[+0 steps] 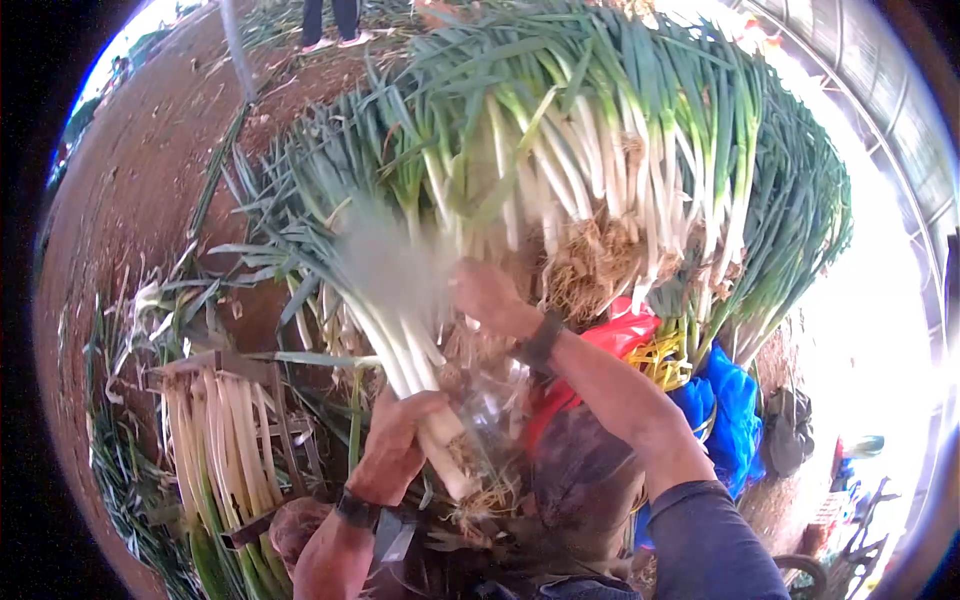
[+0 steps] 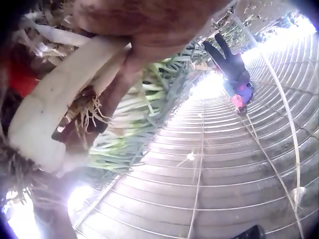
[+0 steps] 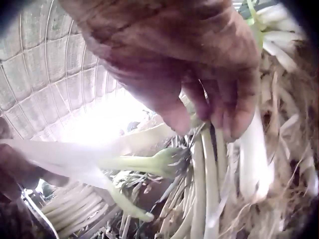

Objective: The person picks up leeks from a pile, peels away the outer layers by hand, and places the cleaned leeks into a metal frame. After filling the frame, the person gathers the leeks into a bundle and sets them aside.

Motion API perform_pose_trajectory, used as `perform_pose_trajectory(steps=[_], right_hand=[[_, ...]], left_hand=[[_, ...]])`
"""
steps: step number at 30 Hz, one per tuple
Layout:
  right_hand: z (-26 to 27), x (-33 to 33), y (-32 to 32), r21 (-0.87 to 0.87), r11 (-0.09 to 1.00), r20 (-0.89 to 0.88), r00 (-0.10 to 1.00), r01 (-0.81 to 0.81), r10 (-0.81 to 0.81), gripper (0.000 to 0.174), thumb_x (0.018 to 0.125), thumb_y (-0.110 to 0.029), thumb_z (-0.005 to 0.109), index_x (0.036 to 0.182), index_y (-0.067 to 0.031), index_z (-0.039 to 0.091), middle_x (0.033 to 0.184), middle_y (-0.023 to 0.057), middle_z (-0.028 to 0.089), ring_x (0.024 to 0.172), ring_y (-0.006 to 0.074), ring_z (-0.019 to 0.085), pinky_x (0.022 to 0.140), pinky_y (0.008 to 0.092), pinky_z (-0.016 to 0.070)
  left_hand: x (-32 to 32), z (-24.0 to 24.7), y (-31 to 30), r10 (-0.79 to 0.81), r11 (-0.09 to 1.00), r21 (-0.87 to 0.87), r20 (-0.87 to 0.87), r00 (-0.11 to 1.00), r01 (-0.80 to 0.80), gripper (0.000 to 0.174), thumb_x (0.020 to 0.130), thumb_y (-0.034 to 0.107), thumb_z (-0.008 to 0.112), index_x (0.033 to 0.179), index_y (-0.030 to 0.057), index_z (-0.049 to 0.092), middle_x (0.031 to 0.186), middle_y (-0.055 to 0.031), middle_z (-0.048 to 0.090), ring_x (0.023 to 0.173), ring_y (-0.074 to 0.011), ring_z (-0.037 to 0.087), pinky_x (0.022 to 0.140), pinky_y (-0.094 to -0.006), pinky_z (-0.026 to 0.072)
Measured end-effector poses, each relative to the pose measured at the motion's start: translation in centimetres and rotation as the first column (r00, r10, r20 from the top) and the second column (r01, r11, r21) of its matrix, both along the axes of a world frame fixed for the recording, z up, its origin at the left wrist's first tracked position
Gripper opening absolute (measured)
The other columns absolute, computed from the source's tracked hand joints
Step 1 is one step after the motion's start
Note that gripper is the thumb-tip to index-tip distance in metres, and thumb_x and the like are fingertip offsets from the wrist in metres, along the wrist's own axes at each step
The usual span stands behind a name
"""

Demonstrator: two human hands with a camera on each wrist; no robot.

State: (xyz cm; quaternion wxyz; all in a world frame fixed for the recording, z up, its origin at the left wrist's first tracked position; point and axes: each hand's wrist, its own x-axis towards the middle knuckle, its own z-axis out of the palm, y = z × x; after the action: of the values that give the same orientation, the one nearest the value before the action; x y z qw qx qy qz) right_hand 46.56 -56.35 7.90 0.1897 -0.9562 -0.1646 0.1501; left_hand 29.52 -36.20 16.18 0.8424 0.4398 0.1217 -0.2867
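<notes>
My left hand (image 1: 398, 440) grips a few long green onions (image 1: 405, 350) by their white stalks. Their roots (image 1: 485, 505) point toward my body and the blue-green leaves stretch away. In the left wrist view, a thick white stalk (image 2: 60, 94) lies under the hand. My right hand (image 1: 492, 300) is raised beyond the stalks, blurred in the head view. In the right wrist view its fingertips (image 3: 182, 119) come together at a pale strip of leaf (image 3: 144, 139), pinching it beside the held stalks. A whitish blur covers part of the leaves.
A big heap of green onions (image 1: 640, 120) lies ahead, roots toward me. Trimmed stalks (image 1: 220, 440) fill a wooden crate (image 1: 195, 362) at the left. Red plastic (image 1: 620, 335) and a blue bag (image 1: 730, 410) lie to the right. A person (image 2: 232, 74) stands farther off.
</notes>
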Motion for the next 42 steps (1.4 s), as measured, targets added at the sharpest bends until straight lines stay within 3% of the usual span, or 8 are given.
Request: perform_pose_trajectory(steps=[3,4,5,7,22,28,34,42], right_hand=[[1.7,2.2,-4.7,-0.681,0.728,0.395,0.877,0.081,0.272,0.03,0.091,-0.024,0.061,0.118,-0.0122,0.062,0.119,0.0135,0.059,0.095,0.0229,0.06,0.062,0.0336,0.0558],[1.0,4.0,-7.1,0.129,0.983,0.474,0.863,0.13,-0.176,0.022,0.092,-0.02,0.056,0.11,-0.0096,0.062,0.117,0.0124,0.059,0.094,0.0228,0.059,0.073,0.0339,0.0537],[0.2,5.6,-9.4,0.845,0.518,0.183,0.838,0.133,-0.514,0.016,0.093,-0.016,0.052,0.102,-0.007,0.061,0.114,0.0112,0.06,0.093,0.0228,0.058,0.084,0.0343,0.0515],[10.6,2.9,-9.8,0.236,0.732,0.239,0.692,0.639,-0.681,0.028,0.091,-0.021,0.055,0.112,-0.004,0.062,0.121,0.0164,0.059,0.104,0.0291,0.059,0.091,0.0418,0.0488],[4.6,2.0,-20.9,0.413,0.716,0.542,0.48,0.563,-0.69,0.043,0.089,-0.017,0.052,0.126,0.0053,0.05,0.105,0.0254,0.06,0.096,0.0343,0.06,0.085,0.0495,0.0477],[8.7,2.9,-23.9,0.0,0.67,0.406,0.612,0.743,-0.679,0.055,0.088,-0.017,0.05,0.139,0.0022,0.041,0.129,0.0242,0.054,0.113,0.0437,0.055,0.087,0.0521,0.0491],[-0.6,12.3,-27.7,0.331,0.496,0.634,0.201,0.803,-0.747,0.059,0.086,-0.019,0.055,0.139,0.0018,0.039,0.125,0.0311,0.054,0.103,0.0413,0.061,0.082,0.0499,0.0499],[7.5,7.3,-28.1,0.178,0.655,0.29,0.597,0.734,-0.748,0.033,0.078,-0.02,0.06,0.101,0.0038,0.063,0.088,0.0227,0.067,0.091,0.0347,0.068,0.077,0.0457,0.0533]], left_hand=[[-0.7,0.7,0.2,0.119,0.992,-0.047,0.066,0.991,-0.116,0.021,0.092,0.004,0.062,0.112,0.0037,0.056,0.115,-0.0167,0.056,0.104,-0.0264,0.064,0.091,-0.0394,0.0551],[-0.7,0.7,0.0,0.116,0.993,-0.047,0.075,0.99,-0.112,0.021,0.092,0.004,0.062,0.112,0.0037,0.056,0.115,-0.0167,0.056,0.104,-0.0264,0.064,0.091,-0.0394,0.0551],[-0.5,0.6,-0.1,0.121,0.993,-0.022,0.084,0.989,-0.12,0.033,0.088,0.005,0.063,0.117,-0.0002,0.049,0.111,-0.0163,0.057,0.101,-0.0257,0.064,0.09,-0.0395,0.0563],[-0.8,-1.1,0.2,0.061,0.995,0.064,0.228,0.972,-0.078,0.022,0.09,-0.005,0.06,0.109,0.0049,0.057,0.112,-0.0173,0.057,0.105,-0.0259,0.064,0.089,-0.0367,0.0561],[-0.9,-2.8,-0.5,-0.303,0.878,0.471,0.683,0.665,-0.084,0.028,0.095,0.003,0.058,0.121,0.0128,0.055,0.118,-0.0177,0.057,0.093,-0.0221,0.064,0.079,-0.0352,0.0571],[-0.5,-3.9,-0.7,-0.082,0.954,0.301,0.253,0.964,0.002,0.027,0.091,0.004,0.061,0.118,0.004,0.056,0.105,-0.0155,0.062,0.085,-0.0227,0.066,0.072,-0.034,0.0571],[-0.4,-1.4,-3.1,0.161,0.961,0.236,-0.065,0.985,-0.141,0.029,0.085,0.007,0.062,0.109,-0.0079,0.053,0.09,-0.0139,0.064,0.071,-0.0197,0.065,0.06,-0.0334,0.0585],[-0.2,-3.2,-3.6,0.132,0.955,0.282,-0.113,0.985,-0.095,0.034,0.084,0.004,0.064,0.113,-0.0064,0.05,0.09,-0.016,0.065,0.071,-0.0211,0.066,0.056,-0.0336,0.0592]])
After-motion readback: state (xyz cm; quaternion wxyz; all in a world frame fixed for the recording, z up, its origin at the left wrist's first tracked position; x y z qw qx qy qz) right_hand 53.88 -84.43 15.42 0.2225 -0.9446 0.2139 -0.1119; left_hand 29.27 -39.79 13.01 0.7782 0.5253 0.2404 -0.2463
